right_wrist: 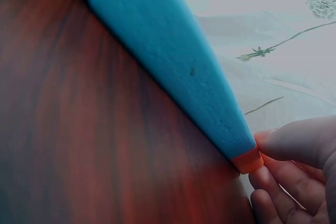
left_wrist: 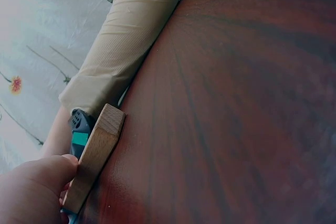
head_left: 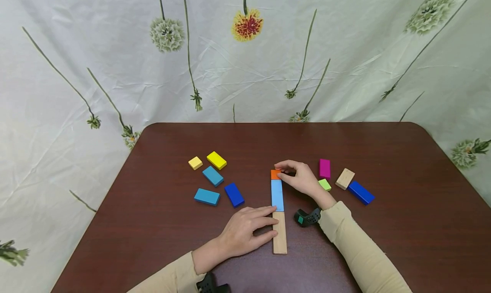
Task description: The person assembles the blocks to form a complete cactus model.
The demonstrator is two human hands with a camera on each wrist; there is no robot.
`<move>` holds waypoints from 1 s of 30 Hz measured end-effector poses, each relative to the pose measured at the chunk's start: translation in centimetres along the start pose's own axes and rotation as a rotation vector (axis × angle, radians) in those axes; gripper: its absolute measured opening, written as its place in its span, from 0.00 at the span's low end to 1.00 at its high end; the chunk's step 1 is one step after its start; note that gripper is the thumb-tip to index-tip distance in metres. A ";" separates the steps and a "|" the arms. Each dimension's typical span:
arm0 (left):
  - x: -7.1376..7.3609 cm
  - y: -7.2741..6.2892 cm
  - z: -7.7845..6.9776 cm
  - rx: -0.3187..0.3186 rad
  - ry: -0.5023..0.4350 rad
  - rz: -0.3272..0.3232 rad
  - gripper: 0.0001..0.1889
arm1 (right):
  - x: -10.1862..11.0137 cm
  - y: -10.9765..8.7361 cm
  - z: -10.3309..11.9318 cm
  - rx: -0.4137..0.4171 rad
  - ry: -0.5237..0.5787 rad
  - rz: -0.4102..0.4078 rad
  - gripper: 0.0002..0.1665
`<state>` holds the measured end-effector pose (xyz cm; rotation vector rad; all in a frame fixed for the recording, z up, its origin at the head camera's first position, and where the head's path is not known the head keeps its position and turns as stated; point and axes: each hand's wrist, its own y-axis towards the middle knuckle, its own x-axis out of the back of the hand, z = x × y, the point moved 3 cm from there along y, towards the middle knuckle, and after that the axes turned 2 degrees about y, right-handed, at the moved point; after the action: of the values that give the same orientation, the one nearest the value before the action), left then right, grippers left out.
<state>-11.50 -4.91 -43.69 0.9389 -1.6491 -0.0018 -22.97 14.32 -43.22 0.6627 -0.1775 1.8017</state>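
Three blocks lie end to end in a row: a plain wooden block nearest me, a light blue block in the middle and a small orange block at the far end. My left hand comes from the left, its spread fingers resting on the row at the wooden block and its seam with the blue one. In the left wrist view its thumb touches the side of the wooden block. My right hand pinches the orange block between thumb and fingers, against the blue block's end.
Left of the row lie yellow blocks, light blue blocks and a dark blue block. To the right are a magenta block, a green block, a wooden block and a blue block. A flowered cloth hangs behind the table.
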 end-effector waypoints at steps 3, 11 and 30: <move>0.0 0.0 0.0 -0.001 0.000 -0.002 0.15 | -0.1 0.0 0.0 0.001 -0.004 0.000 0.15; 0.0 0.0 0.0 0.002 -0.005 0.003 0.15 | 0.0 -0.2 0.1 0.009 -0.002 -0.007 0.14; 0.0 0.1 -0.1 0.003 0.002 0.014 0.15 | 1.1 -0.2 0.4 0.016 -0.078 -0.050 0.16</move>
<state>-11.49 -4.83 -43.58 0.9291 -1.6546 0.0109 -22.85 15.13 -42.33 0.7434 -0.1972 1.7321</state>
